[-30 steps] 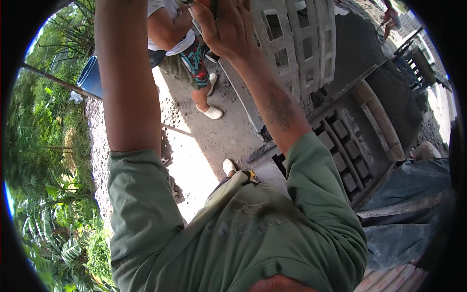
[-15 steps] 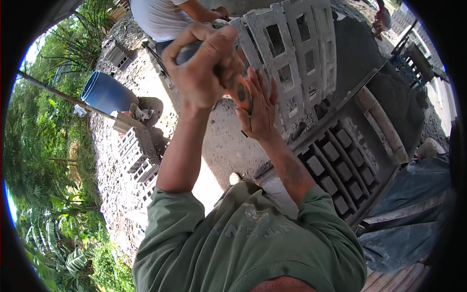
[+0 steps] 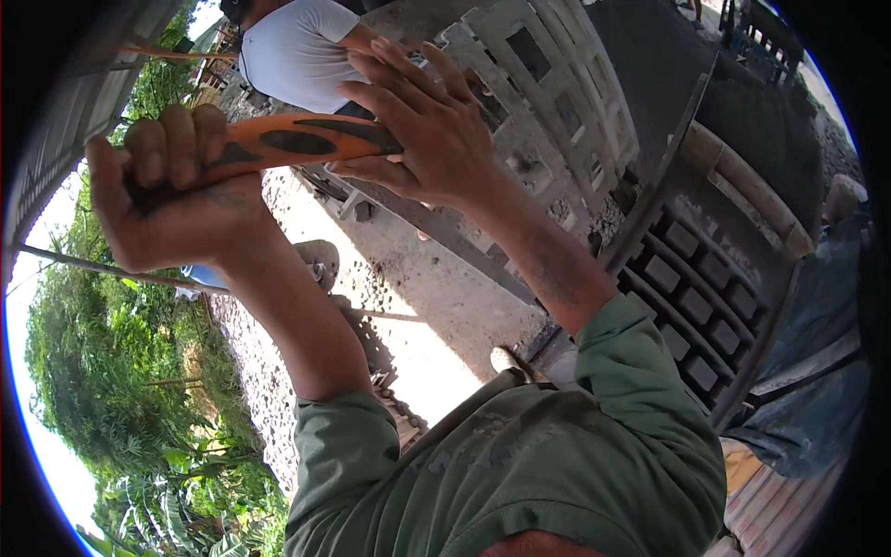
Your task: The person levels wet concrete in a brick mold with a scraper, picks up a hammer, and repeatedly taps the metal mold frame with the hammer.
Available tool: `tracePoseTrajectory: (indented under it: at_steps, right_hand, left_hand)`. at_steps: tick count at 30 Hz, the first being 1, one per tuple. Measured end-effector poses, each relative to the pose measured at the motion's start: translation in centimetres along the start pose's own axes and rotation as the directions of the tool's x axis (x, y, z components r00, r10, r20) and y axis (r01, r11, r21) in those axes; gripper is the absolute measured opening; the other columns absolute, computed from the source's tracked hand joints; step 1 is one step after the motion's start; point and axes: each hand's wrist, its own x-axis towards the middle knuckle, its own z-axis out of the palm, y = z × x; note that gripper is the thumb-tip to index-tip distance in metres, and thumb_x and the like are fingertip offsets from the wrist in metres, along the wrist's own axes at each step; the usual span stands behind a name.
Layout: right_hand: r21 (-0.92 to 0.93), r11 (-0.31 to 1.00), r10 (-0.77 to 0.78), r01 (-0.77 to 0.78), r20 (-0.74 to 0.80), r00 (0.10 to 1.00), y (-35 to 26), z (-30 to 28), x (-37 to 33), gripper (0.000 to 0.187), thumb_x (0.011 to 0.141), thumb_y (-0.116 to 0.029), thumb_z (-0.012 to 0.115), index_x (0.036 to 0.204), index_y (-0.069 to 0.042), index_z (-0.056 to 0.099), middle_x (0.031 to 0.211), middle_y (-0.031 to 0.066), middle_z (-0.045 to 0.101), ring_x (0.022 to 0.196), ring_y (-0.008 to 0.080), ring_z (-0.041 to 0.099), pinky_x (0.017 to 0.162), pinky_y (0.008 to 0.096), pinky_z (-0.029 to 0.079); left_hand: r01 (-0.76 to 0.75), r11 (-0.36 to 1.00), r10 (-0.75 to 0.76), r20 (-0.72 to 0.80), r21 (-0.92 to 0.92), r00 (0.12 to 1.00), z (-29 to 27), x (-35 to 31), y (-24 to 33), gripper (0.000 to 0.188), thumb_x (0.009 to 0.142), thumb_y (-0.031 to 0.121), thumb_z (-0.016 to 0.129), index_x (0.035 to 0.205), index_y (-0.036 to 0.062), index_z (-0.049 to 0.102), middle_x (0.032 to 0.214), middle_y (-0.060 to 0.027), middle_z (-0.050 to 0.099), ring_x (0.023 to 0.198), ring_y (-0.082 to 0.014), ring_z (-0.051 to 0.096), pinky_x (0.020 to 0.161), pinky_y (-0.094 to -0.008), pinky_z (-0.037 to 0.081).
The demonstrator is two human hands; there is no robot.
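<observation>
My left hand (image 3: 176, 186) is closed around one end of a curved orange tool with dark oval patches (image 3: 278, 144), raised at the upper left. Its kind does not show, and the end in my fist is hidden. My right hand (image 3: 432, 130) is open with its fingers spread; its palm and thumb are at the tool's other end, and I cannot tell how firmly they touch. Beyond my right hand stand upright hollow concrete blocks (image 3: 557, 139) in a row, partly covered by that hand.
At the right lies a dark metal mould with several grey rectangular blocks (image 3: 696, 304), beside wet dark mortar (image 3: 640, 74). A person in a white shirt (image 3: 297, 56) bends at the far side. Blue-grey cloth (image 3: 807, 371) hangs at the right; a thin pole (image 3: 111, 267) crosses at the left.
My left hand has moved left with the tool, which now points across to my right hand. My right hand has risen and shifted left. The view has swung, leaving the blue barrel mostly hidden.
</observation>
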Motion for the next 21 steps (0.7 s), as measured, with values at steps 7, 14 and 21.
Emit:
tracePoseTrajectory:
  at_steps: [7, 14, 21]
  right_hand:
    - [-0.104, 0.915, 0.391, -0.389, 0.004, 0.92, 3.7, -3.9, -12.7, 0.069, 0.084, -0.058, 0.044, 0.13, -0.007, 0.042, 0.138, 0.0145, 0.037, 0.132, 0.03, 0.028, 0.107, 0.0464, 0.015]
    - [0.062, 0.978, 0.21, -0.201, -0.19, 0.959, 1.6, -0.6, 1.7, 0.075, 0.078, -0.064, 0.048, 0.128, -0.009, 0.042, 0.136, 0.0181, 0.038, 0.131, 0.0296, 0.031, 0.107, 0.0511, 0.008]
    - [0.079, 0.941, 0.339, -0.33, -0.196, 0.92, 1.9, -0.6, -1.9, 0.077, 0.078, -0.071, 0.039, 0.124, -0.01, 0.048, 0.136, 0.0175, 0.038, 0.13, 0.0292, 0.032, 0.108, 0.0499, 0.012]
  left_hand:
    - [0.415, 0.908, -0.413, 0.055, -0.054, 0.909, 4.9, -7.3, -11.2, 0.022, 0.086, 0.01, 0.053, 0.065, 0.0087, 0.047, 0.053, -0.0016, 0.036, 0.042, -0.0117, 0.033, 0.04, -0.028, 0.028]
    - [0.138, 0.987, -0.15, 0.164, 0.086, 0.975, 5.5, 5.2, -2.6, 0.027, 0.078, 0.013, 0.049, 0.057, 0.0121, 0.033, 0.053, 0.0012, 0.026, 0.044, -0.0117, 0.028, 0.046, -0.0295, 0.028]
    - [0.172, 0.98, -0.194, 0.273, 0.104, 0.942, 3.9, 4.0, -4.6, 0.029, 0.078, 0.021, 0.049, 0.056, 0.015, 0.031, 0.05, 0.0032, 0.027, 0.043, -0.0092, 0.028, 0.045, -0.0254, 0.028]
